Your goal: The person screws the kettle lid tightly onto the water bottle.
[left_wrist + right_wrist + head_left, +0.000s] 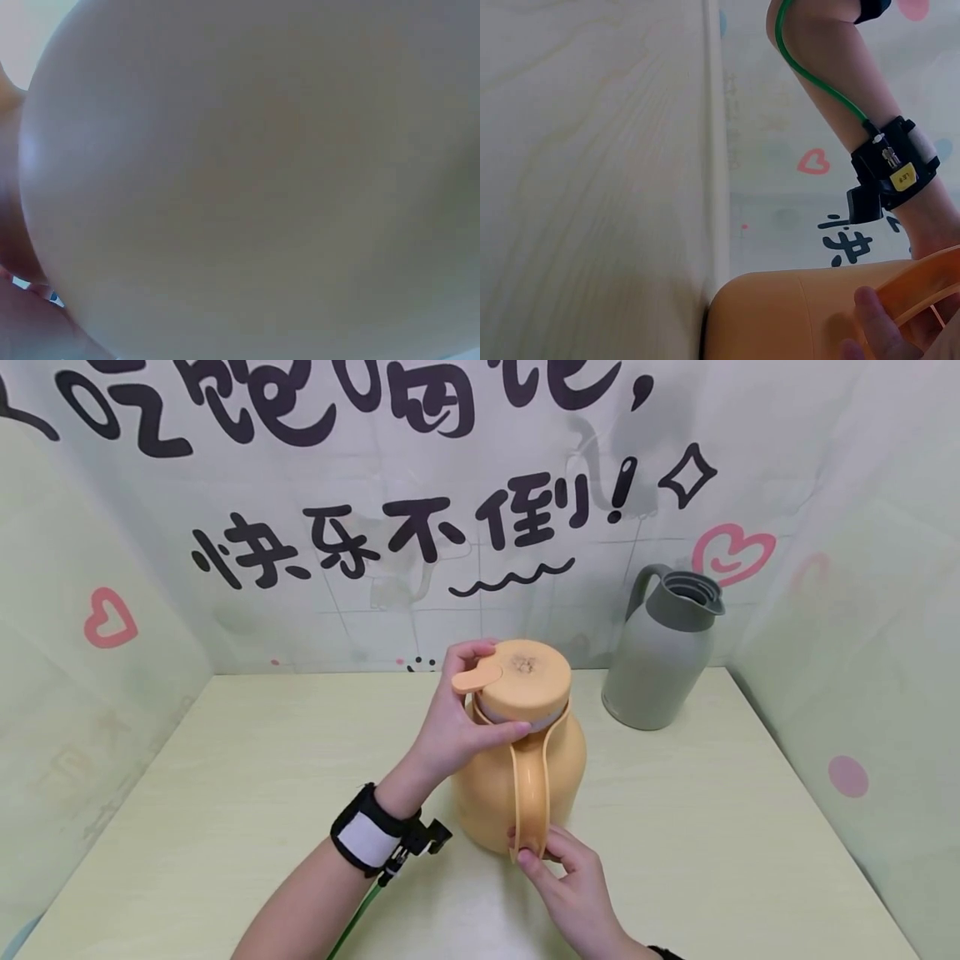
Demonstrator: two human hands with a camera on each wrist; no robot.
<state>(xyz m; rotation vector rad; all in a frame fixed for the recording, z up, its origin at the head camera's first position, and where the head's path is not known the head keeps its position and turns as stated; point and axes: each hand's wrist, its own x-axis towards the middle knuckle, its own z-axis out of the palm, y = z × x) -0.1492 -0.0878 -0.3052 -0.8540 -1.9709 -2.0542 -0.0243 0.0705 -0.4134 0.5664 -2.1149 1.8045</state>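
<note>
An orange thermos jug [483, 802] stands upright on the table, its handle towards me. My left hand [465, 718] grips the jug's round lid [536, 681] from the left, thumb along the near edge and fingers round the far side. A pale ring shows under the lid, and a lever tab sticks out to the left. Low on the handle [532, 785], my right hand [573, 881] pinches its lower end between thumb and fingers. In the left wrist view the jug's body [247, 180] fills nearly everything. The right wrist view shows my right fingers [877, 326] against the handle.
A grey-green thermos jug [660, 668] with an open top stands at the back right of the table [247, 793]. Printed cloth walls [360, 602] enclose the back and both sides. A green cable [356, 918] runs from the left wrist strap [375, 831].
</note>
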